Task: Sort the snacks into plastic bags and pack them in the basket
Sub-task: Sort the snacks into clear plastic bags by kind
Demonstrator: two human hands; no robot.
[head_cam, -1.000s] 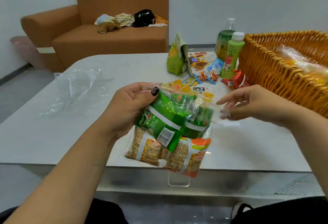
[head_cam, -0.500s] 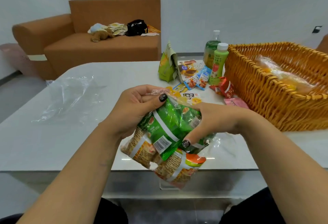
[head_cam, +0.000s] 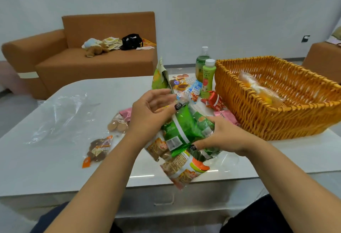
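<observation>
Brown sofa (head_cam: 96,61): stood against the far wall, a soft toy and papers on its seat.

White table (head_cam: 46,158): carried all items below.

Wicker basket (head_cam: 273,122): sat at the table's right side; one filled clear bag (head_cam: 258,88) lay inside.

Empty plastic bag (head_cam: 62,118): lay flat and crumpled on the table's left.

Bag of snacks (head_cam: 182,140): clear plastic, packed with green and orange packets, held over the table's near edge between both hands.

Left hand (head_cam: 149,114): thumb and curled fingers gripped the bag's upper end.

Right hand (head_cam: 223,136): fingers wrapped around the bag's right side, thumb pressed on the green packets.

Two green drink bottles (head_cam: 207,79): stood upright just left of the basket.

Loose snack packets (head_cam: 99,147): lay left of the hands; others lay near the bottles.
</observation>
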